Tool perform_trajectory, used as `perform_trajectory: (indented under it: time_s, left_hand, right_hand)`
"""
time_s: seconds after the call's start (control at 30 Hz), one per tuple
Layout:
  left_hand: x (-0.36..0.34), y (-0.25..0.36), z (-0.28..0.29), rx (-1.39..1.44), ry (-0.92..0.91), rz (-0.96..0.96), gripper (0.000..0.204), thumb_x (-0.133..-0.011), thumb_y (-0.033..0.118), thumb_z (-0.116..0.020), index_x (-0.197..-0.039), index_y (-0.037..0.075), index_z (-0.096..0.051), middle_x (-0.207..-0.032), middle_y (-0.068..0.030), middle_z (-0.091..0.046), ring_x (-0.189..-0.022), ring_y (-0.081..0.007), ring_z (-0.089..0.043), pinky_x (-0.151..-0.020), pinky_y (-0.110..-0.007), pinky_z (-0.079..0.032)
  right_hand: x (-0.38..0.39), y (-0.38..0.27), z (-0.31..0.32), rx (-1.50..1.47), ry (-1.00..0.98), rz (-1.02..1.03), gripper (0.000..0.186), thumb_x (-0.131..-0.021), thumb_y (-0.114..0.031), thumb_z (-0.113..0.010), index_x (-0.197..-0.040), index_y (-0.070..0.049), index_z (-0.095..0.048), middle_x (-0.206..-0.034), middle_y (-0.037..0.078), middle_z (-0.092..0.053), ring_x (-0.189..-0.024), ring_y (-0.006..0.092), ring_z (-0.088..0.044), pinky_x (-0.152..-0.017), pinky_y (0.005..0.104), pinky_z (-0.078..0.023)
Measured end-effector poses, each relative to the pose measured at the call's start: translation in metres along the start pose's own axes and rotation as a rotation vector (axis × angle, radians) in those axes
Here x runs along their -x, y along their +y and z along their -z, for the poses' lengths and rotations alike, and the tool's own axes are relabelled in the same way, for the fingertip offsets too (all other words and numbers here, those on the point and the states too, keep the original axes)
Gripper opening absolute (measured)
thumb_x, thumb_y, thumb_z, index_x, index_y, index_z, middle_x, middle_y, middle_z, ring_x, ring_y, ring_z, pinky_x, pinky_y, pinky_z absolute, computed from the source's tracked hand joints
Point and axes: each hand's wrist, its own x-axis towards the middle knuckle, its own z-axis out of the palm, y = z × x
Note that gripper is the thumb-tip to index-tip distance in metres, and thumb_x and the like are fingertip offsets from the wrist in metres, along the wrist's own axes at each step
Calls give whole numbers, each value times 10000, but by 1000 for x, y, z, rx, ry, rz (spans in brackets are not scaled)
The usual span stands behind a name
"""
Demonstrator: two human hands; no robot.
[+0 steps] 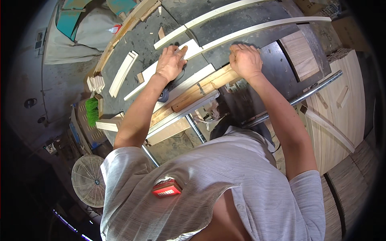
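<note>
My left hand (171, 64) rests on a pale flat wooden board (193, 49), its fingers spread over the surface. That board lies on the dark machine table (237, 34), in line with a long pale strip (269, 28) that runs off to the right. Past the board lies a second long strip (225, 13). Over the table by the right end of a wooden rail (225, 77), my right hand (246, 61) is closed with its fingers curled under. Whatever those fingers may hold is hidden. A dark round part (163, 95) shows beneath my left wrist.
A small stack of strips (122, 74) and small offcuts (140, 77) lie at the table's left. A brown wooden panel (299, 54) sits at its right, above a metal bar (317, 87). Large pale boards (341, 116) stand at the right. A fan (88, 180) stands lower left.
</note>
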Motion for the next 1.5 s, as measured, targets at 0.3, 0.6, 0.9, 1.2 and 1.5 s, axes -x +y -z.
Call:
perform_trajectory:
  time_s: [0.3,0.6,0.9,1.2,1.5]
  left_hand:
    - [0,-4,-2,13,17,-14,570,-956,203,-765,-1510,173,-636,-1433,-195,-593,-1274,-399,-563,-1124,-464,-480]
    - [1,-2,7,73,-47,10,619,-969,307,-740,-1552,177,-581,-1492,-206,-560,-1349,-383,-519,-1131,-525,-463]
    - [-4,-35,9,245,-37,287,483,-965,257,-745,-1409,77,-680,-1246,-170,-674,-1228,-377,-601,-1069,-475,-493]
    - [-12,-44,37,604,-231,326,258,-987,137,-638,-1231,54,-652,-1234,-219,-697,-1218,-394,-655,-1032,-497,-521]
    - [-6,-68,84,474,9,148,625,-979,418,-757,-1482,90,-586,-1278,-183,-653,-1284,-389,-606,-1069,-490,-529]
  right_hand:
    - [0,0,-3,2,62,30,178,-913,-190,-630,-989,-103,-766,-1018,111,-778,-998,303,-722,-921,432,-514]
    - [-2,-1,8,-14,44,59,105,-875,-155,-667,-946,-101,-723,-921,89,-733,-886,313,-696,-801,466,-496]
    - [-99,13,33,-208,158,145,376,-857,-47,-768,-1226,-60,-693,-1260,190,-682,-1183,420,-647,-1028,509,-527]
    - [-323,113,34,264,-108,268,597,-876,-159,-751,-1431,1,-599,-1445,290,-607,-1353,483,-563,-1166,514,-467]
    - [-306,129,74,335,-136,370,415,-992,-161,-707,-1390,-57,-657,-1321,196,-709,-1195,416,-680,-1014,477,-553]
